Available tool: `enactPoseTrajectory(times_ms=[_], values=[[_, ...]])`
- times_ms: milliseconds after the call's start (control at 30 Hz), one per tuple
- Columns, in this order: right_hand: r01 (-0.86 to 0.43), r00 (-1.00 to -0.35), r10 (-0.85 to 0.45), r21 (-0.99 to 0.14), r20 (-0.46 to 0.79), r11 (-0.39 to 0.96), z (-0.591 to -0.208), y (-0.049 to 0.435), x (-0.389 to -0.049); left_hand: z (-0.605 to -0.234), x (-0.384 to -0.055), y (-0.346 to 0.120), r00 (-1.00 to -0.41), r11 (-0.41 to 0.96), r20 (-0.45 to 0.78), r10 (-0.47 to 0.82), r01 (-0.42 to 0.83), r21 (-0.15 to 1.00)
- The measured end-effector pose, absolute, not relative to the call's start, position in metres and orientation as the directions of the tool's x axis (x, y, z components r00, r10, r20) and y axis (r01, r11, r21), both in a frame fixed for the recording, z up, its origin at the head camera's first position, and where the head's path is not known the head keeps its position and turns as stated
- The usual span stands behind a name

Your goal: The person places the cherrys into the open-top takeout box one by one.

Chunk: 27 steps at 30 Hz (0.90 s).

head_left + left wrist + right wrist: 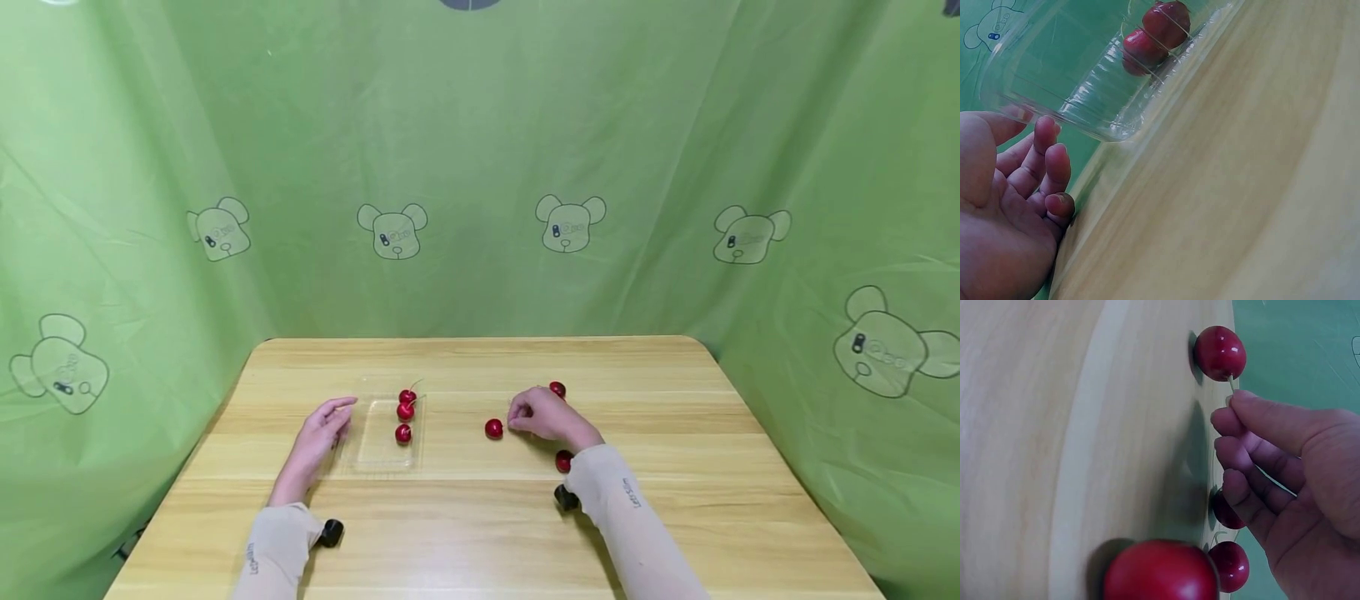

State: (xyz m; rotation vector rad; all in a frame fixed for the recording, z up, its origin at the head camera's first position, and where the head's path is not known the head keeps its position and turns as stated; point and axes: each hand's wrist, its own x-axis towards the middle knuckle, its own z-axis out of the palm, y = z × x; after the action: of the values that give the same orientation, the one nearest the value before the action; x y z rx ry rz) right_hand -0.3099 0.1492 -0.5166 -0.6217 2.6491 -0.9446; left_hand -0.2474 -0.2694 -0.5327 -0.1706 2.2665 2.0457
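Note:
With thumb and forefinger, my right hand pinches the stem of a dark red cherry, seen close up in the right wrist view as a glossy cherry beside the wooden table surface. On the left, a clear plastic box holds three cherries along its right side, among them a lower cherry. My left hand is at the box's left side, fingers loosely bent. The left wrist view has its fingertips right at the corner of the box wall, with two cherries visible through the plastic.
More cherries lie around my right hand: a far cherry behind it and a near cherry by the sleeve. The right wrist view shows a large near cherry and others below the fingers. A green curtain surrounds the wooden table.

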Motion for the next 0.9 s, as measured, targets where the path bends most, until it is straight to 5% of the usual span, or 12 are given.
enactPoseTrajectory(times_ms=[900], values=[[-0.314,-0.882,-0.469,-0.688,-0.043,0.654,-0.503,0.141,-0.306,-0.533,-0.247,-0.270,-0.992,0.094,-0.120,-0.023,-0.122,0.988]])
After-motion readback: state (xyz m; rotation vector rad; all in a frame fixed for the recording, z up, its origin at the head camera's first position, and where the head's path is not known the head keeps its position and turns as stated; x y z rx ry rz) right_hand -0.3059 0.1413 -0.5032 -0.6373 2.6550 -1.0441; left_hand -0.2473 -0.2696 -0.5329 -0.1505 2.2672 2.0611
